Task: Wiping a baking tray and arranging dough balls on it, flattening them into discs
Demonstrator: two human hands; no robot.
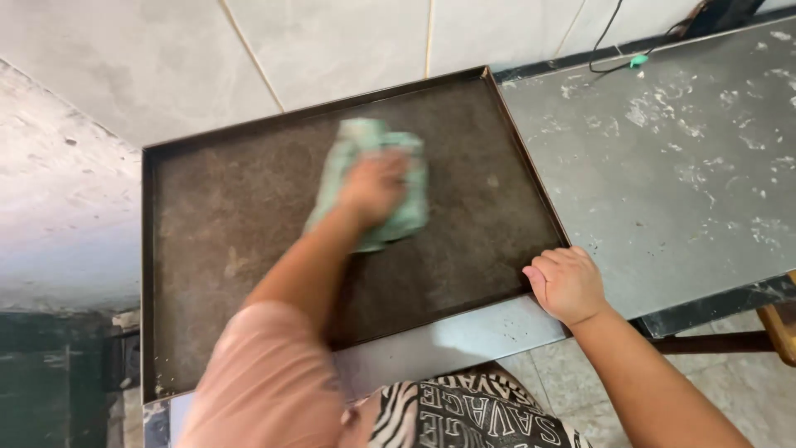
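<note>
- Fingers of the left hand press down flat on a green cloth; pic is blurry there, so can't tell if they're spread or close together.
- Fingers of the right hand are curled together over the near right corner of the tray, gripping its edge.
- Next, biggest to smallest:
- Wall w/ big pale tiles stands at the back.
- Table is grey metal w/ lots of white scratchy marks. It fills the right side.
- Tray is big, dark, flat, w/ a low rim. It lies on the left part of the table. Its bottom looks brown & dull.
- Left arm w/ a pink sleeve reaches over the tray.
- Right arm comes in from the bottom right, bare.
- Cloth is bunched up, sits about mid tray, a bit toward the back. It sticks out above & below the left hand.
- Black wire lies at the back edge of the table, far from both hands.
- Small green bit sits on the wire.
</note>
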